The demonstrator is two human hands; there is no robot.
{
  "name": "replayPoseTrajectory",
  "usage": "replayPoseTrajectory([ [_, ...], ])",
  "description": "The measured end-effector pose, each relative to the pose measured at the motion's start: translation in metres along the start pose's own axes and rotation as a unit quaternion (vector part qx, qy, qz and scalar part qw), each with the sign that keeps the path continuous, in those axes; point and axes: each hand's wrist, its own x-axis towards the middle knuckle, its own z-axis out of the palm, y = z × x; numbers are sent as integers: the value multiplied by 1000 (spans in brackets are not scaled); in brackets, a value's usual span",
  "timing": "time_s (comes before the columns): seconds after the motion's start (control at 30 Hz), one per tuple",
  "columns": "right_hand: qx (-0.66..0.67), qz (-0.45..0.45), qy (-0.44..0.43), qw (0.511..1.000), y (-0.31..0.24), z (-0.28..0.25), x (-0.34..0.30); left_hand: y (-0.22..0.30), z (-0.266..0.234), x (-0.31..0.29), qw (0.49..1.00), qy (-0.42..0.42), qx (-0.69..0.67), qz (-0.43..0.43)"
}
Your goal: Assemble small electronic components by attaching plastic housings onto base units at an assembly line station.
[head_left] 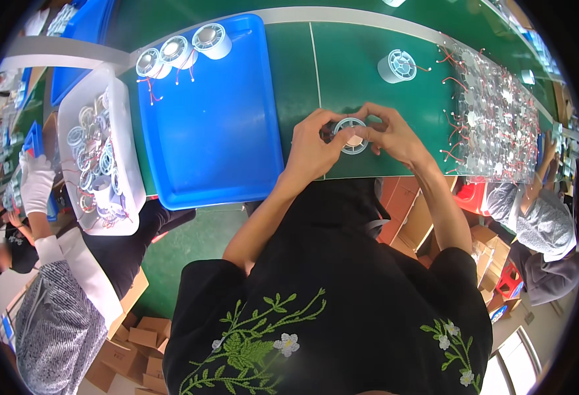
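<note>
Near the front edge of the green table, a round white plastic housing (351, 150) with a spoked rim is held between my two hands. My left hand (314, 146) grips its left side, the thumb pressed on its top. From the right, my right hand (391, 135) closes round the same housing, its thumb also over the centre. A small round copper-coloured piece (355, 140) shows under the thumbs. Beyond my right hand a similar white housing (397, 66) with red wires stands on the table.
Left of my hands lies a blue tray (210, 131) with three white housings (178, 51) at its far end. A white bin (130, 164) of rings and wired parts stands beyond it. At right is a sheet of wired parts (497, 118). Co-workers (59, 309) sit on both sides.
</note>
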Motion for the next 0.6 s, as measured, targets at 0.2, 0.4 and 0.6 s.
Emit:
replayPoseTrajectory([
  [0.2,-144,-150,144,968,9,13,-8,-3,-8,-5,999,-38,-7,37],
  [0.4,-358,-348,229,836,8,38,-24,-3,-12,-14,985,-74,99,117],
  [0.6,-401,-347,184,828,-5,36,-28,-9,-14,-12,979,-73,111,157],
])
